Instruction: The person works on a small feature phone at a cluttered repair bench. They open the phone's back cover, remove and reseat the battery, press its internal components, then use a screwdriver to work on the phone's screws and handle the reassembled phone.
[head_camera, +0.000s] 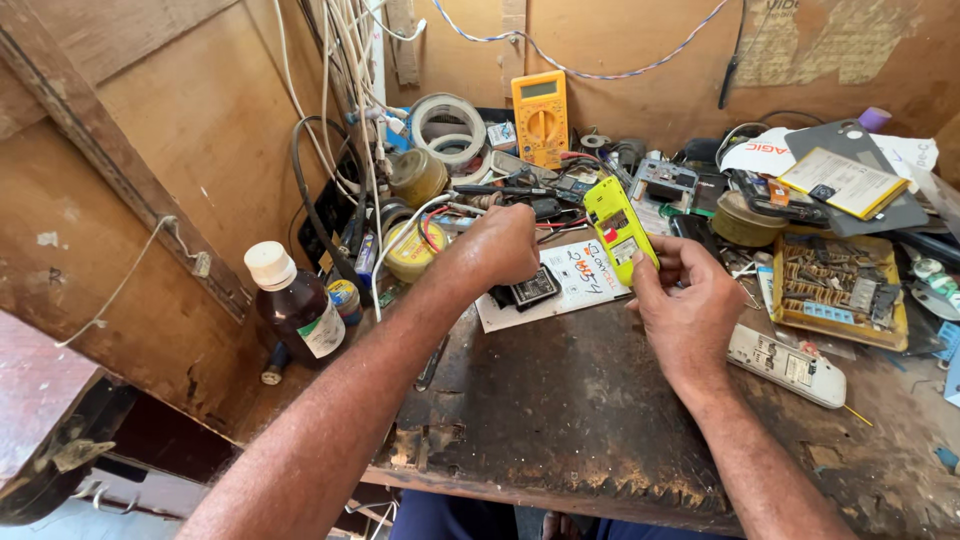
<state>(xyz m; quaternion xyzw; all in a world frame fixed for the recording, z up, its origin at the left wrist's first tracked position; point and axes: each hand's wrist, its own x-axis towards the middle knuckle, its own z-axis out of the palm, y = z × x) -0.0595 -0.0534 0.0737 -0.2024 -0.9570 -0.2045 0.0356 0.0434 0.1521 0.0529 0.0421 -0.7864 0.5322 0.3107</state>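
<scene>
A: So, what's the right hand (690, 300) got?

B: A small yellow-green phone shell (618, 228) – fingers curled round its lower end, thumb on one edge, held tilted above the dark worn bench (570, 400). Looks light, stiff plastic, smooth, prob. slippery; thin walls and bare parts inside, so I'd judge it fragile. Best gripped by the long side edges, not the open face.

A: And the left hand (505, 245)?

B: Closed to a loose fist, knuckles up, pressing down near a small dark flat part (535, 288) on a white paper slip (575, 285) w/ red handwriting. Can't tell if it pinches anything.

A: Labels, packages?

B: Brown bottle (298, 308), white cap, pale label – far left edge. Yellow multimeter (540, 117) leaning on the back wall, tape rolls (449, 127) beside it. Yellow tray of small parts (840, 290) at right, a white handset (785, 365) lying face down just below it, sticker on its back. Behind, a yellow-edged flat pack w/ white label (842, 182) on a grey sheet. Torn paper notice on the wall, top right.
</scene>
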